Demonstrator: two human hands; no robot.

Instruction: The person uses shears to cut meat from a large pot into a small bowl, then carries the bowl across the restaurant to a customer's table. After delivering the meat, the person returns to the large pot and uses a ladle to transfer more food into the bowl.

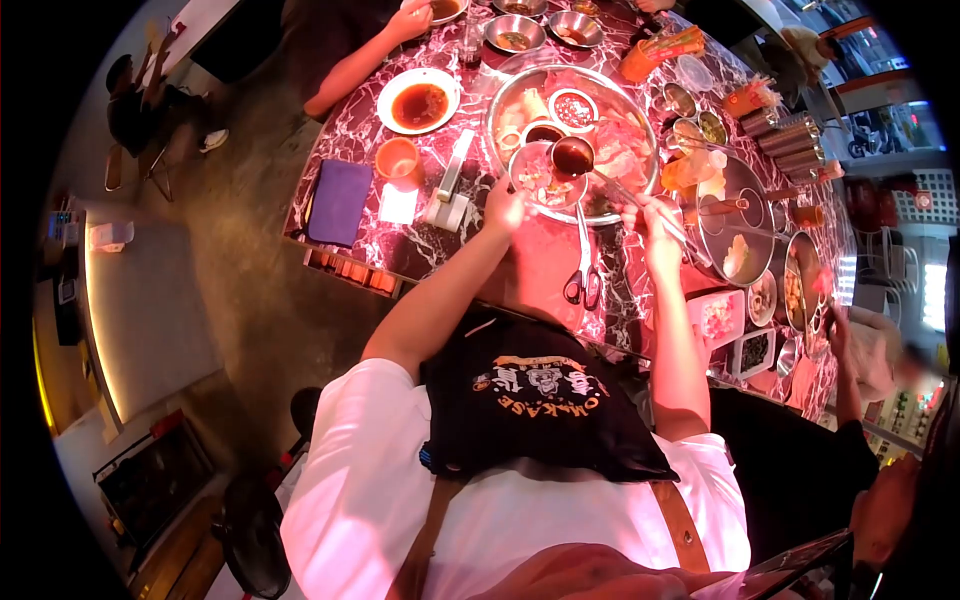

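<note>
My left hand [505, 207] grips the rim of a small metal bowl [540, 190] with food in it, held over the near edge of a large round tray [652, 150]. In my right hand [655, 217] is the handle of a ladle [572, 157], whose cup of dark sauce is above the right side of that bowl. A bowl of red sauce [573, 109] and a bowl of dark sauce stand in the tray beside slices of food. Below the bowl, scissors [583, 285] lie on the table.
To the left are a plate of brown sauce [419, 102], an orange cup [398, 160], a dark folded cloth [338, 203] and a phone-like white item [398, 202]. Pans [765, 250] and food containers [717, 317] stand right. Other people's arms [365, 68] reach in at the table's edges.
</note>
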